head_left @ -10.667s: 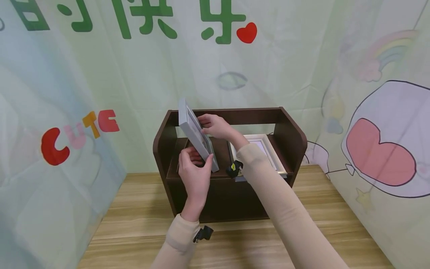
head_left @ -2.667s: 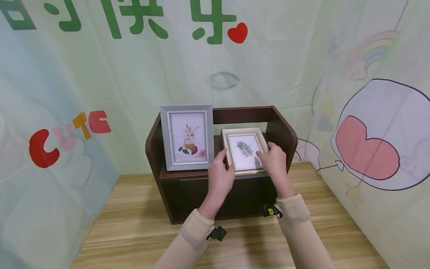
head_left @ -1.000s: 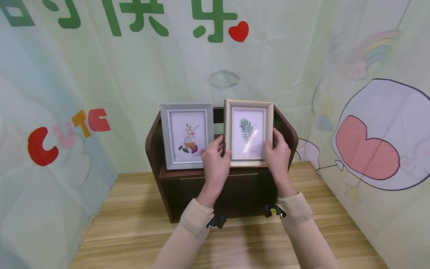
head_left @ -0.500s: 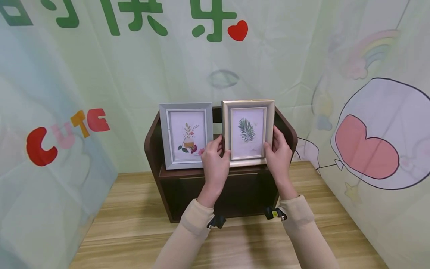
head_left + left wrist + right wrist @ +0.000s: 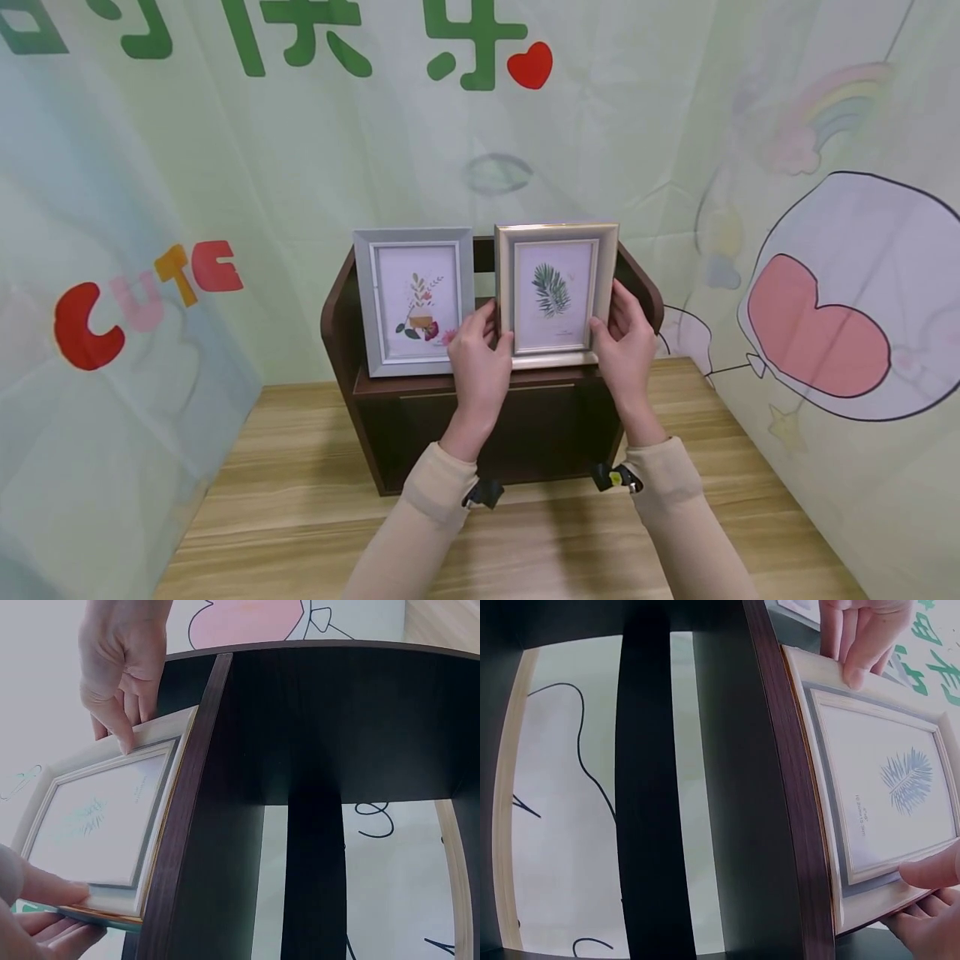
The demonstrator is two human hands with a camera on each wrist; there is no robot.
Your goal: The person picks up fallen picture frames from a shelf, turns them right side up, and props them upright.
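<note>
A cream-gold picture frame [image 5: 555, 362] with a green leaf print stands nearly upright on the top shelf of a dark brown rack [image 5: 487, 433]. My left hand [image 5: 480, 367] grips its lower left side, thumb in front and fingers behind. On the opposite side my right hand [image 5: 626, 350] holds it the same way. Both wrist views show the picture frame [image 5: 97, 817] resting at the shelf's front edge [image 5: 787, 780]. Left of it, a grey-blue picture frame [image 5: 375, 300] with a flower print stands upright on the same shelf, close to my left hand.
The rack stands on a wood-grain table [image 5: 300, 475], with its lower compartment open toward me. Its side panels [image 5: 339, 333] rise at both ends of the top shelf. Printed cloth [image 5: 315, 167] hangs behind and at both sides.
Earlier my hands handled the grey-blue picture frame, which now stands alone on the left. The cream-gold one has gone from lying back to upright, and has tilted slightly in the last second.
</note>
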